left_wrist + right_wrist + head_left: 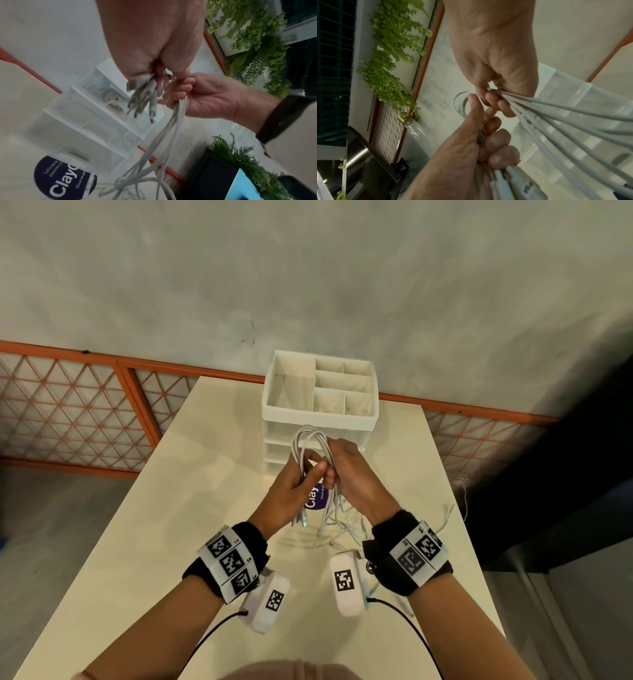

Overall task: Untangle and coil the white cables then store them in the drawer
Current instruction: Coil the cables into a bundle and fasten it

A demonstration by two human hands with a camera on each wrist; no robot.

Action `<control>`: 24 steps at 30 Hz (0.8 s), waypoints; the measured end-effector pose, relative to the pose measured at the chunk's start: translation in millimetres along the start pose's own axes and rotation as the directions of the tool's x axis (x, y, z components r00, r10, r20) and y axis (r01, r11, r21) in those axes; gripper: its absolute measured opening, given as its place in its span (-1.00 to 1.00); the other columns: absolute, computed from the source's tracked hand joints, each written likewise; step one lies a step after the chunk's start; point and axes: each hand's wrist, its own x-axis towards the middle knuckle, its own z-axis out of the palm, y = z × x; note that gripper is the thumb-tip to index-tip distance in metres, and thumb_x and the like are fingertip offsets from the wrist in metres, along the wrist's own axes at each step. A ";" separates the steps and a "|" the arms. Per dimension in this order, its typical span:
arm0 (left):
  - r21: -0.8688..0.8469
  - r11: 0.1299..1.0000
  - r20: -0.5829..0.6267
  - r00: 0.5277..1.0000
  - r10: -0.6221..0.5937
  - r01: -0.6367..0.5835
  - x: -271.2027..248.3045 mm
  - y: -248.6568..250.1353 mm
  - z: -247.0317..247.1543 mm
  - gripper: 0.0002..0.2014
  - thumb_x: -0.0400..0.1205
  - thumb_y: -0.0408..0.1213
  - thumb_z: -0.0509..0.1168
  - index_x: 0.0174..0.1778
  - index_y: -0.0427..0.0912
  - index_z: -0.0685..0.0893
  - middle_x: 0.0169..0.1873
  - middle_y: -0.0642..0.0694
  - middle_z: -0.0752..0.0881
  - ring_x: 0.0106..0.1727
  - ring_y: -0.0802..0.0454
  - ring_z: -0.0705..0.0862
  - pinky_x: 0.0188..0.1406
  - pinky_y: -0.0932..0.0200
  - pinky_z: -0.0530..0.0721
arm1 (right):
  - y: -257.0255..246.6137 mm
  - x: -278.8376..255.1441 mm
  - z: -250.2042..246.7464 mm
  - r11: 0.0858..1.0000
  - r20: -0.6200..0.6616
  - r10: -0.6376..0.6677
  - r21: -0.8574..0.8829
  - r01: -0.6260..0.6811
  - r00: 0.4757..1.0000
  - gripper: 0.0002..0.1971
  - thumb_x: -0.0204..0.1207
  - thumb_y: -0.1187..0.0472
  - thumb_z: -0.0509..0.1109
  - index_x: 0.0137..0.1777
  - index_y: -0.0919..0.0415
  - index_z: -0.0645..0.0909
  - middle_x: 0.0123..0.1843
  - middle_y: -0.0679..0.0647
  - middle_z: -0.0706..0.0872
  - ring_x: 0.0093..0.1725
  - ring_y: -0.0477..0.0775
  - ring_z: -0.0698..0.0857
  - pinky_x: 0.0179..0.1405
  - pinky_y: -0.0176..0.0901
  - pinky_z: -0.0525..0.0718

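Both hands are up over the middle of the bench (212, 474), and the white cables (310, 440) arch between them in a loop, just in front of the drawer unit (320, 412) at twelve o'clock. The left hand (294, 491) is curled tight round the bundle with the plug ends (142, 94) poking out below its fist; gathering the connectors in one grip looks like a way to keep the ends from slipping back into the knot. The right hand (349, 470) is closed round the strands at about three o'clock of the left, knuckles nearly touching it, and the loose lengths fan out of it down toward the bench (the right wrist view shows them spreading apart). Below the hands, toward six o'clock, the slack (339, 525) lies in a muddle on the bench, so my read is that coiling is under way and not finished. A dark round sticker (317, 496) sits on the lowest drawer front. The drawers appear closed.
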 end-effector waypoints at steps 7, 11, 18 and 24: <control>-0.088 0.991 -0.004 0.995 -0.098 0.097 -1.1 13.7 -2.3 -0.69 0.71 -0.31 0.14 -0.36 -0.27 0.55 -0.67 0.05 0.57 -0.74 0.29 0.46 -0.69 0.55 0.36 | -1.0 -5.6 5.0 0.990 0.016 0.135 0.026 -0.136 0.991 -0.39 0.70 0.07 0.10 0.54 -0.08 -0.24 0.00 0.30 0.69 -0.41 0.07 0.62 -0.46 -0.15 0.58; -0.154 0.975 0.082 0.985 -0.149 0.160 -0.9 14.8 -4.0 -0.66 0.71 -0.27 0.13 -0.41 -0.12 0.53 -0.71 0.16 0.43 -0.72 0.28 0.31 -0.70 0.48 0.29 | -9.0 -11.4 -1.4 0.977 0.057 0.033 -0.211 -0.021 0.998 -0.65 0.74 0.02 -0.01 0.40 0.19 0.32 0.22 0.23 0.65 0.05 0.13 0.71 -0.02 -0.04 0.71; -0.114 0.957 0.217 0.946 -0.239 0.268 0.2 9.0 -13.7 -0.68 0.68 -0.15 0.22 -0.41 -0.10 0.47 -0.57 0.00 0.18 -0.58 0.14 0.10 -0.62 0.33 0.16 | -29.2 -13.9 -12.4 0.625 0.280 -0.388 -0.620 0.474 0.878 -0.68 0.67 -0.01 0.16 0.08 0.24 0.55 -0.24 -0.03 0.59 -0.27 -0.16 0.54 -0.18 -0.35 0.47; 0.028 0.964 0.275 0.925 -0.262 0.265 -5.7 13.3 -4.0 -0.59 0.67 -0.14 0.23 -0.56 0.10 0.56 -0.61 0.01 0.27 -0.55 0.06 0.18 -0.51 0.13 0.17 | -36.8 -8.3 -6.0 0.468 0.353 -0.411 -0.709 0.527 0.840 -0.60 0.65 -0.04 0.18 -0.15 0.32 0.58 -0.28 0.16 0.68 -0.27 0.05 0.62 -0.16 -0.10 0.55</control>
